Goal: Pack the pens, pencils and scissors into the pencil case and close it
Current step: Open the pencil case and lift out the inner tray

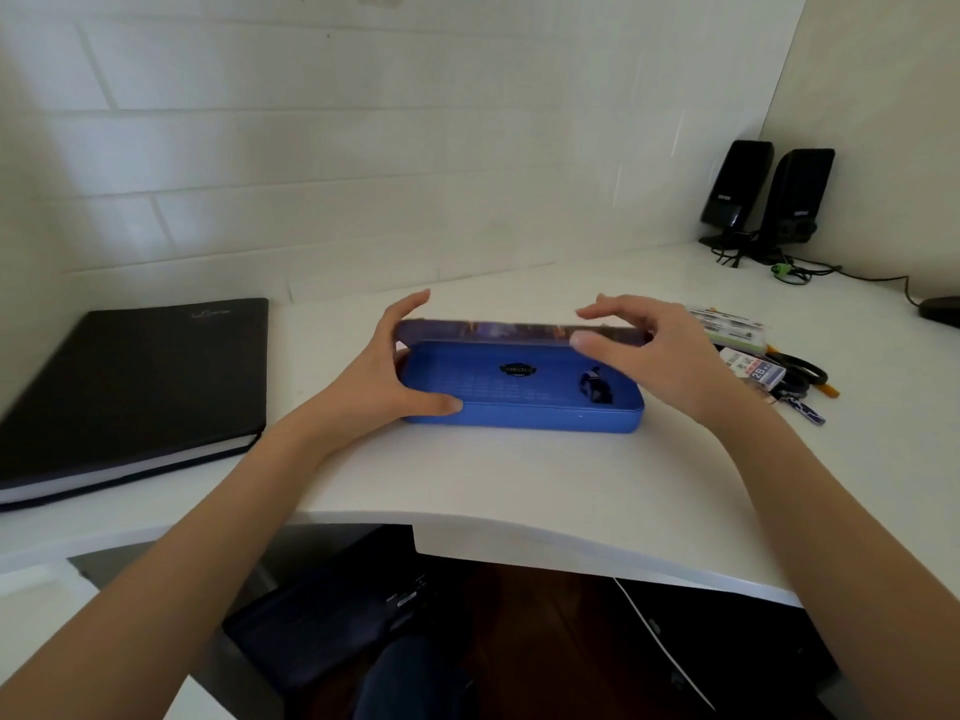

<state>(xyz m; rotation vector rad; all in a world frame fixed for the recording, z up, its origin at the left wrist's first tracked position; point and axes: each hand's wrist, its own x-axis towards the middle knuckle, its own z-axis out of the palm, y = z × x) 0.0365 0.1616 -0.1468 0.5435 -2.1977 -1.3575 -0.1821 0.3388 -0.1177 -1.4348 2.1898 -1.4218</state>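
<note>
A blue pencil case (519,415) lies in the middle of the white desk with its patterned lid (493,331) half raised at the back. A small dark object (596,389) sits inside near the right end. My left hand (384,371) clasps the case's left end, thumb on the front rim and fingers curled behind the lid. My right hand (660,356) pinches the lid's right end, thumb on its front edge. To the right lies a pile of stationery: black-handled scissors (800,374), a 2B pencil box (761,374) and a flat packet (727,327).
A thick black notebook (135,387) lies at the left. Two black speakers (769,194) with trailing cables (789,272) stand in the back right corner, against the tiled wall. The desk's front edge (519,532) curves just below my forearms.
</note>
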